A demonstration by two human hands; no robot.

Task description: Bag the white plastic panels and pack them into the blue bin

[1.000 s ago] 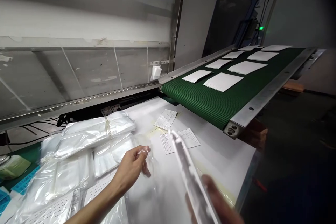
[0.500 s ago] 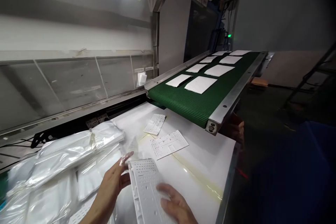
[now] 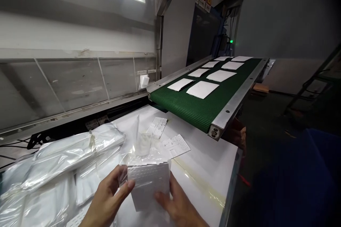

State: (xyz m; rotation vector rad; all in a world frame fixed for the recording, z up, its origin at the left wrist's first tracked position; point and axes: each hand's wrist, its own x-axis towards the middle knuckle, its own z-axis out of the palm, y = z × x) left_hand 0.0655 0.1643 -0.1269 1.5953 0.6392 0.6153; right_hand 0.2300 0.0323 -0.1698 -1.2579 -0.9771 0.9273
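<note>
My left hand pinches the edge of a clear plastic bag at the bottom centre. My right hand grips a white perforated plastic plate from below, its fingers closed on the lower edge. The plate stands partly inside the bag's mouth, and the loose end of the bag sticks up above it. Both hands hover over the white table.
A heap of clear bags lies to the left. Two white plates rest on the table. A green conveyor belt carrying several white plates slopes up to the right. A clear screen stands behind; the table edge drops off at the right.
The plate has turned from edge-on to flat and now sits inside the bag's opening. My left hand has closed on the bag beside it. The view has swung slightly left.
</note>
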